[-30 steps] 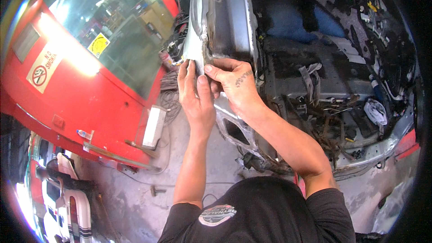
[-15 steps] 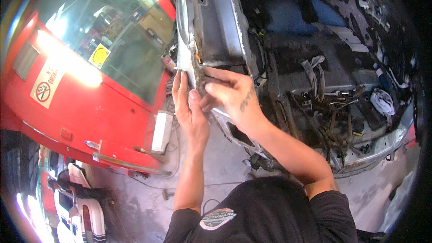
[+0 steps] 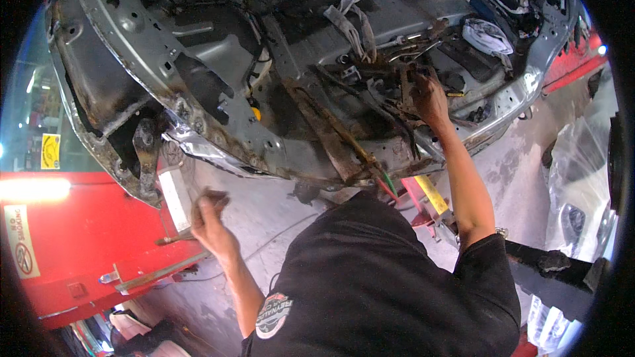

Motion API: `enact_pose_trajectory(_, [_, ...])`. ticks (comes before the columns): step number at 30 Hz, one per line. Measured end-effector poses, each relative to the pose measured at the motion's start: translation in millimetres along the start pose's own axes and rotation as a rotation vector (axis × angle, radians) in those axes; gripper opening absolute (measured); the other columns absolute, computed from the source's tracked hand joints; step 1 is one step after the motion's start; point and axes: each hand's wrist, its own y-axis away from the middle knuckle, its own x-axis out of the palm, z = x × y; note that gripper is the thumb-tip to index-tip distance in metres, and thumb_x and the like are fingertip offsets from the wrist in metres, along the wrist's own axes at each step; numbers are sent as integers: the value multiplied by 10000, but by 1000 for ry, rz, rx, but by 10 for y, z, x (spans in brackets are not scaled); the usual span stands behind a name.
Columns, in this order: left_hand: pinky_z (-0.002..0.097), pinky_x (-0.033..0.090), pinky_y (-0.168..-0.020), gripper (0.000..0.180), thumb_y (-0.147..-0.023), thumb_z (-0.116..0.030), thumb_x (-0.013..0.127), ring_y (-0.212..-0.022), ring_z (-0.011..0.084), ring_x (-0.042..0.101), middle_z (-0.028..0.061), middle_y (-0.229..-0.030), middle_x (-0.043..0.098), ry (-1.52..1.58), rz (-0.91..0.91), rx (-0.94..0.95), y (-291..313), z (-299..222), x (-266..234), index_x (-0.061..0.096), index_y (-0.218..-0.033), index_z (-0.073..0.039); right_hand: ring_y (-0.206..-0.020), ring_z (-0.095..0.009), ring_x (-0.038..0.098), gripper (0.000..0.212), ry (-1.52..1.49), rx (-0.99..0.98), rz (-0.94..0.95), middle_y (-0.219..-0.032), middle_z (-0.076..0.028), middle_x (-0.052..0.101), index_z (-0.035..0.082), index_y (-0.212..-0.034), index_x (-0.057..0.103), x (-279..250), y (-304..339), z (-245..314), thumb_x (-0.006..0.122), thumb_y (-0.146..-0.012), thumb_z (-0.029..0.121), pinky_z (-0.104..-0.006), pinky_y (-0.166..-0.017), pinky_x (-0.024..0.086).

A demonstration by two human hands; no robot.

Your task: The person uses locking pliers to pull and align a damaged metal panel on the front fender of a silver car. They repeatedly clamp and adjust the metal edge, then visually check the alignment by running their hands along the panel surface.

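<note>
My right hand [image 3: 430,99] reaches into the back of a stripped grey car body, among a heap of rusty metal tools [image 3: 407,89]. Its fingers look curled down onto a dark piece there; shadow hides what that is. My left hand [image 3: 211,221] is raised off the bodywork, over the floor at lower left. Its fingers are dark and smeared by motion, so what they hold, if anything, cannot be made out. Beyond it stands the rusty, ragged edge of the body's rear corner panel [image 3: 139,178].
White gloves [image 3: 354,23] and a bundled white cloth [image 3: 487,36] lie on the car floor pan. A long rusty bar [image 3: 331,125] crosses the rear sill. On the left stands a red wall [image 3: 99,225]. Clear plastic sheeting [image 3: 572,178] hangs at the right.
Both hands have left the panel edge where they were together. My right hand has moved right to the tools, my left hand down and left. The view has swung right.
</note>
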Motion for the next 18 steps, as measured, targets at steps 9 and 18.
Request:
enact_pose_trajectory(9, [320,547,-814,248,-1023,-144,598,-864,156,686,104,-941,749,-305,559,-280,687,18,495,716,-1179,8,-1191,-387,612,426,81,-57,518,-1298,-162,668,85,-1296,660,360,560,-529,591,-957,334,-481,-1002,496])
enact_pose_trajectory(18, [409,548,-881,286,-1003,-208,626,-1001,347,719,206,-1063,737,-234,973,26,715,-66,1271,691,-1183,5,-1303,-426,548,776,284,100,646,-1451,-249,551,53,-1495,476,154,541,123,730,-858,416,-462,-1071,458])
